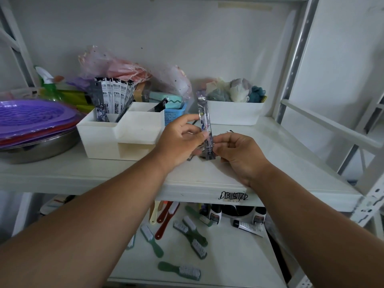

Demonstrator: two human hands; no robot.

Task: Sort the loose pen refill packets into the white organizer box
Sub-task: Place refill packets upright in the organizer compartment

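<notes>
Fingers of both hands pinch packet (204, 121): left hand (178, 140) at mid-length, right hand (239, 150) at lower end. Long axis upright. Organizer (108, 138) lies left, just beside left hand; filed packets (113, 98) stand in rear compartment.

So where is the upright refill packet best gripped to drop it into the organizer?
Probably at mid-length, pinched across its flat faces from the left, where the left hand already holds the refill packet. It stands upright, leaving the bottom end free to enter the organizer box.
</notes>
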